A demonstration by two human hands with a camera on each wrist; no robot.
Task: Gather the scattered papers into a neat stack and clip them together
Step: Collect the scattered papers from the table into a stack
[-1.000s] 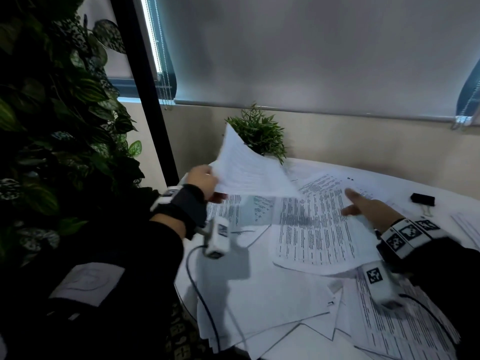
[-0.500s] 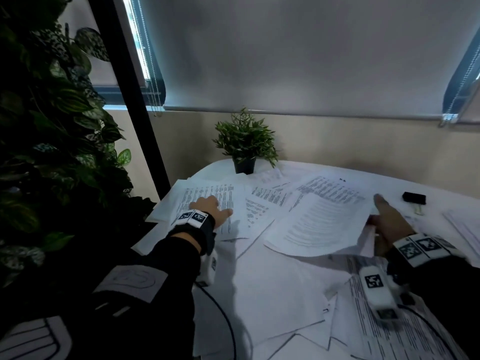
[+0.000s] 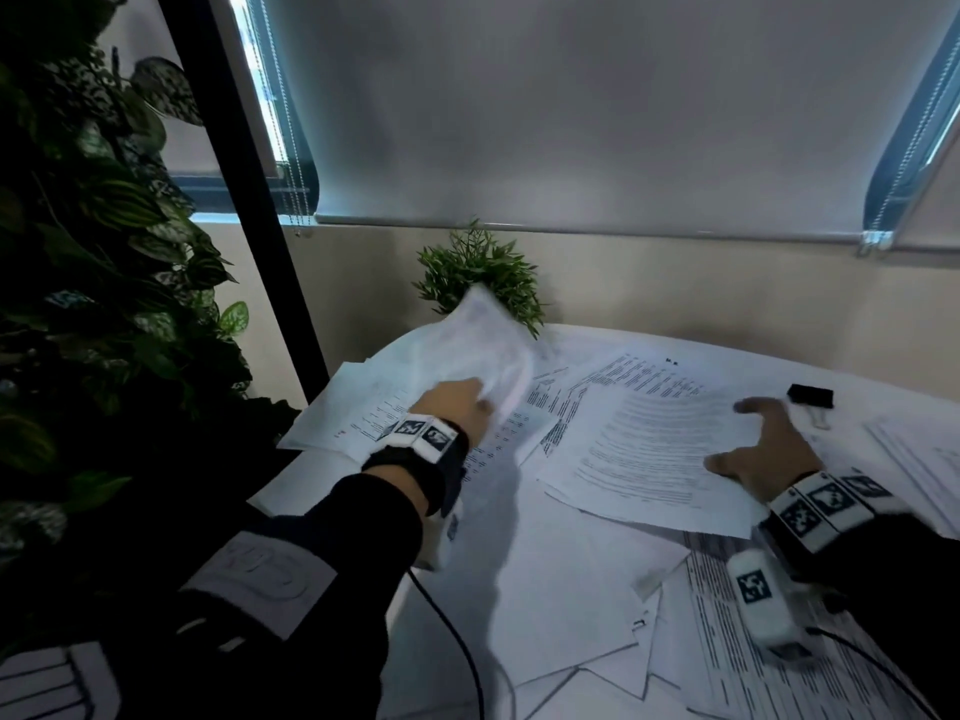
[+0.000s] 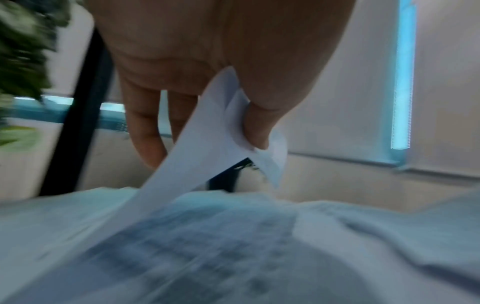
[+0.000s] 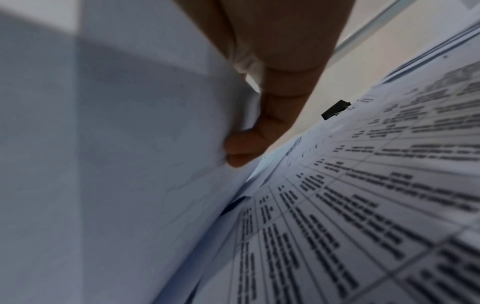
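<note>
The left hand (image 3: 457, 405) pinches a white printed sheet (image 3: 493, 340) by its near edge, thumb (image 4: 255, 125) pressed to the paper on one side and fingers (image 4: 145, 131) behind it, and the sheet curls up off the bench, blurred, its far corner standing in front of the small green potted plant (image 3: 480, 275). Under that hand lie more white printed pages (image 3: 363, 407), spread and overlapping at the left end of the white bench (image 3: 753, 366).

Over to the right hand (image 3: 769, 449): it grips the right edge of a white sheet covered in lines of text (image 3: 644, 449), thumb on top, fingers curled under the edge. The right wrist view shows those fingers (image 5: 246, 148) tucked beneath the raised paper, with a printed table page (image 5: 363, 205) lying flat below. This sheet sits skewed on top of other loose pages (image 3: 545, 589) that fan out toward the near edge of the bench, none of them squared up.

Just beyond the right hand, a black binder clip (image 3: 809, 396) rests on the bench, apart from the fingers. More printed pages (image 3: 919, 459) lie farther right. A grey roller blind (image 3: 571, 111) hangs behind the bench, and a wall of dark leafy foliage (image 3: 93, 252) fills the left side.
</note>
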